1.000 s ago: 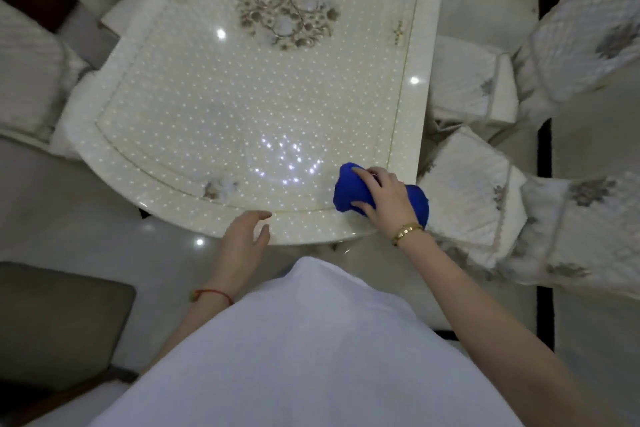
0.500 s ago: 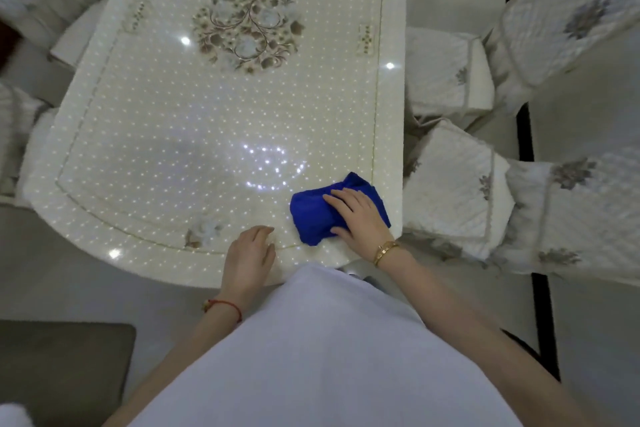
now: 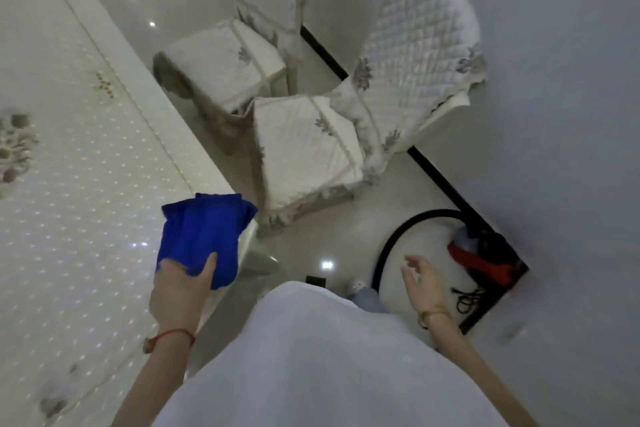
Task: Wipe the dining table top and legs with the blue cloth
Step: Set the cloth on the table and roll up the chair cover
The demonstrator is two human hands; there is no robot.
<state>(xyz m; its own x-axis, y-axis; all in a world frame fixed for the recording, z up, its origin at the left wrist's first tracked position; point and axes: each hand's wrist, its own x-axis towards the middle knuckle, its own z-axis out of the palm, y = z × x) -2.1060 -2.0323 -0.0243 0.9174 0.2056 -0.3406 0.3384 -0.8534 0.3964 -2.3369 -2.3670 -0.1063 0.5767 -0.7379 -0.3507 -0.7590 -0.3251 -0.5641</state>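
Gripping blue cloth (image 3: 202, 239): left hand (image 3: 180, 291); right hand (image 3: 420, 282) loose

The left hand (image 3: 180, 291) holds the blue cloth (image 3: 202, 236) at the corner of the white dotted bench (image 3: 79, 184), thumb curled over the cloth's lower edge and the cloth spreading up over the bench's edge. The right hand (image 3: 424, 282) hangs free over the glossy floor (image 3: 311, 246) with its fingers loosely spread, holding nothing. Two chairs with quilted covers (image 3: 304, 146) stand just beside the bench, and a red and black appliance (image 3: 485, 260) with a black hose lies on the floor near the right hand.
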